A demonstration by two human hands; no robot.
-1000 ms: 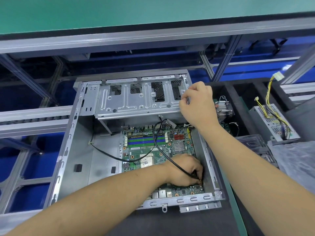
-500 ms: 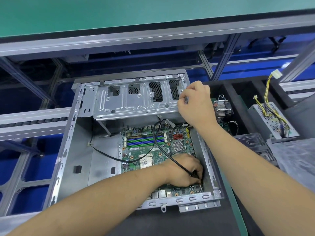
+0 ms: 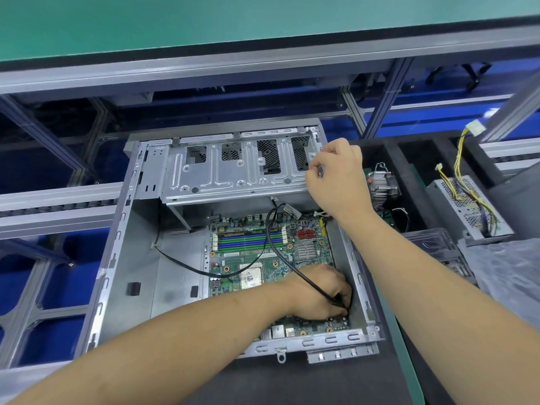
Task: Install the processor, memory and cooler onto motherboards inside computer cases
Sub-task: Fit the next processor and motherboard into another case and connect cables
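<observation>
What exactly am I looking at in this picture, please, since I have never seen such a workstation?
This is one view from a camera worn on a person's head, looking down at their bare hands. An open grey metal computer case lies on a workbench, with a green motherboard inside. The left hand pinches the end of a thin black cable at the board's near right corner. The right hand grips the raised silver drive cage. A finned metal cooler waits in a black tray to the right.
</observation>
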